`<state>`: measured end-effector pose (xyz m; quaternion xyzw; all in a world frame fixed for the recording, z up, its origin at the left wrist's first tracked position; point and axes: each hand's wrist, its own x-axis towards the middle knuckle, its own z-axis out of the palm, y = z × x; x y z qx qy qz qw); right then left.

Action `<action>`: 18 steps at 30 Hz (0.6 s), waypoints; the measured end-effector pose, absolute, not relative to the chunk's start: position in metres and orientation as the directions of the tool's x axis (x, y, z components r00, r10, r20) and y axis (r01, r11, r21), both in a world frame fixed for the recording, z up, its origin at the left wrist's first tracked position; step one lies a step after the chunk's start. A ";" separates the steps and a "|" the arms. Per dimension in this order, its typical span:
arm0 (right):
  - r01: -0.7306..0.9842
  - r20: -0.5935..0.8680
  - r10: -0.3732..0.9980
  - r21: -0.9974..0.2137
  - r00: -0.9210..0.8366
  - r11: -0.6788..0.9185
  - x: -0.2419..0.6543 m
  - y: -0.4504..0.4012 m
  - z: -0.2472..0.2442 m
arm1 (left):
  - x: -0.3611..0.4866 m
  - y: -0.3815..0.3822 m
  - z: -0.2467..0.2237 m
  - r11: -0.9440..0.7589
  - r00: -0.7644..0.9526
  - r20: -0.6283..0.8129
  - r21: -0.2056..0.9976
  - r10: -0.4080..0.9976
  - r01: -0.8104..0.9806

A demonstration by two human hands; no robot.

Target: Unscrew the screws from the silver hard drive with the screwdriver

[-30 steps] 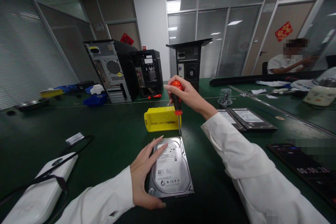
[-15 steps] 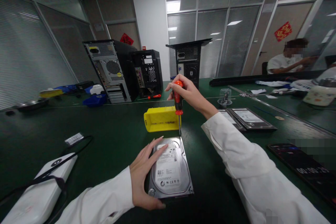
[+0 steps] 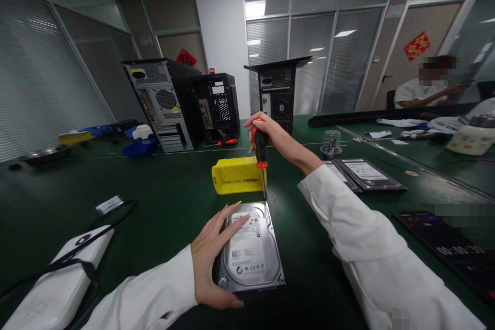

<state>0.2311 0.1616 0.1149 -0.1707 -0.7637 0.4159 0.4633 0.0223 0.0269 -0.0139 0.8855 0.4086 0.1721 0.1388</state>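
A silver hard drive [image 3: 255, 247] with a white label lies flat on the green table in front of me. My left hand [image 3: 214, 260] grips its left side, with the fingers stretched over the label and the thumb around the near left corner. In my right hand [image 3: 266, 131] is a screwdriver [image 3: 262, 152] with a red and black handle, gripped from above. Its shaft points down, nearly upright, and the tip meets the drive's far right corner. Just behind the drive, a yellow plastic bin [image 3: 235, 175] lies with its opening towards me.
Two more hard drives [image 3: 365, 174] lie to the right, near a clear plastic cup [image 3: 331, 142]. A phone [image 3: 444, 247] showing a timer is at the right edge. A white device with a cable [image 3: 65, 278] lies left. Computer cases [image 3: 170, 103] stand at the back.
The screwdriver handle has tipped slightly left, and the fingers of my right hand have shifted around it. My left hand and the hard drive stay in place.
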 end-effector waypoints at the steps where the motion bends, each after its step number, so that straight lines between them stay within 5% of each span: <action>1: -0.120 0.566 0.645 -0.791 -0.514 0.600 0.232 0.161 0.115 | 0.022 0.027 -0.014 -0.626 0.605 0.190 0.385 0.773 0.678; 18: -0.161 0.530 0.630 -0.822 -0.568 0.547 0.231 0.157 0.111 | 0.021 0.028 -0.015 -0.646 0.628 0.186 0.373 0.756 0.666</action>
